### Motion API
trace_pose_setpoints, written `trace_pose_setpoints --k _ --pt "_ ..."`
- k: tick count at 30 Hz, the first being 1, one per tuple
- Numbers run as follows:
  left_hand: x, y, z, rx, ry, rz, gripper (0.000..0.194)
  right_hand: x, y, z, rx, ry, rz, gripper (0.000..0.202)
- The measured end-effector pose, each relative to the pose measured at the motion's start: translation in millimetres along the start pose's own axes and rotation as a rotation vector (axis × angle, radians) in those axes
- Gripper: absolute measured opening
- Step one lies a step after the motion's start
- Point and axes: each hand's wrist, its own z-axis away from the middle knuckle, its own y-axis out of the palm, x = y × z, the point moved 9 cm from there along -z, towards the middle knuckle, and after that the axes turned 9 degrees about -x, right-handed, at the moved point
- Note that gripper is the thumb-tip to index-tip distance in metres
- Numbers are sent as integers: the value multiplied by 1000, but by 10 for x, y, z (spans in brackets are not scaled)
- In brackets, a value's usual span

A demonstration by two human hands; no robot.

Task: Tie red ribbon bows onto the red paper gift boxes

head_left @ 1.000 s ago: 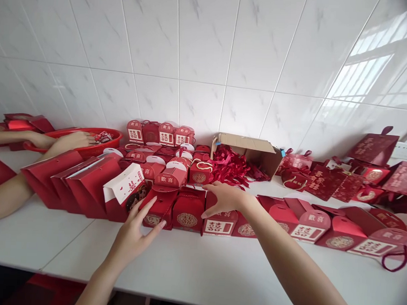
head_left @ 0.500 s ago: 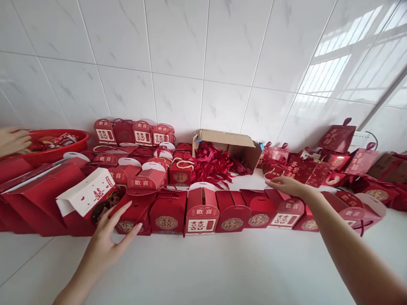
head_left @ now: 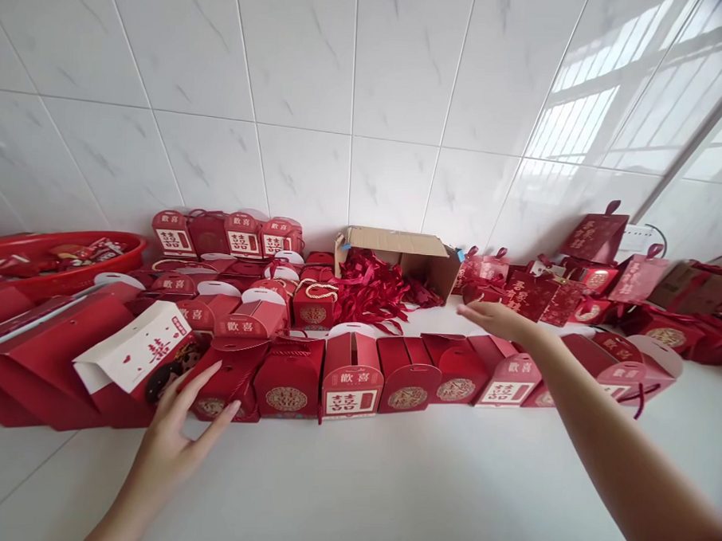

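My left hand (head_left: 180,430) is at the lower left with its fingers spread, at the front of a red box (head_left: 230,380) with a twisted cord. No grip on the box shows. My right hand (head_left: 498,318) is stretched out palm down over the row of red boxes, fingers together and nearly straight, with nothing seen in it. Beyond its fingertips lies a heap of red ribbons (head_left: 372,287) spilling from a cardboard box (head_left: 398,243). Between the hands stand several red gift boxes, one with a white label (head_left: 350,402).
A red basin (head_left: 131,252) with small packets is at the far left, behind large red bags (head_left: 64,353) and a white box top (head_left: 139,347). More red boxes (head_left: 598,237) stand at the right. A tiled wall (head_left: 306,164) closes off the back.
The other person's hand over the red basin has gone from view. The view has shifted slightly, and my right hand is a little further left. My left hand keeps its spread pose by the box.
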Motion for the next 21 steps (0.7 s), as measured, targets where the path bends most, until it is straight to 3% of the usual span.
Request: trace_pose_setpoints --k 3,6,12,16,21 --pt "61 19 21 -2 -22 16 58 218 233 -94 152 -65 -7 65" --pt "90 33 29 -2 -26 23 61 284 401 -108 259 -84 18 68" --pt "73 51 22 6 0 5 59 268 411 -11 265 -75 33 67" --pt "100 52 22 -19 -6 17 60 111 107 -34 114 -55 -1 60" --pt "110 60 29 -26 -21 28 60 -705 -515 106 -234 207 145 76"
